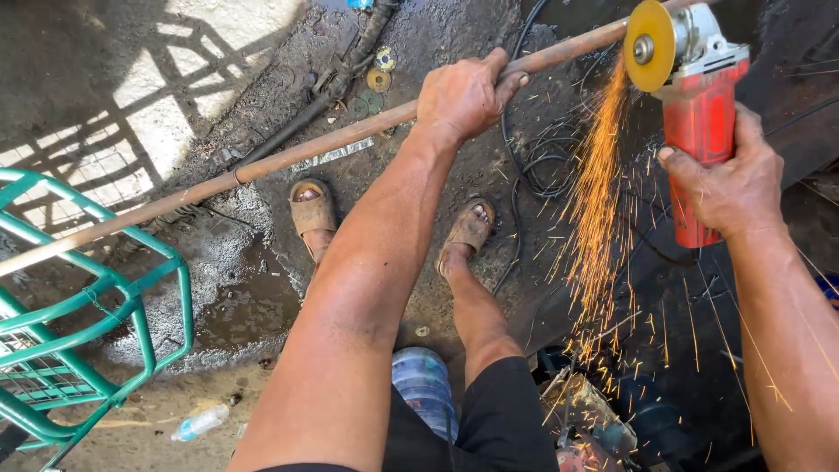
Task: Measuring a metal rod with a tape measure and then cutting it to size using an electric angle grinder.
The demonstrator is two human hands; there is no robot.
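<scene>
Left hand (463, 92) is clamping a rusty pipe (288, 157) steady; right hand (730, 179) is gripping the red angle grinder (699, 114), sparks (599, 210) flying between both hands.

A green metal frame (96, 323) stands well left of the fingers; a plastic bottle (199, 423) lies below it. Used discs (374, 83) lie just left of the fingers; black cables (542, 157) coil beneath them.

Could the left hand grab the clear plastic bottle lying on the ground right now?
Probably not. The left hand is wrapped around the long rusty metal pipe, and the clear plastic bottle lies far below, beside the green metal frame.
</scene>
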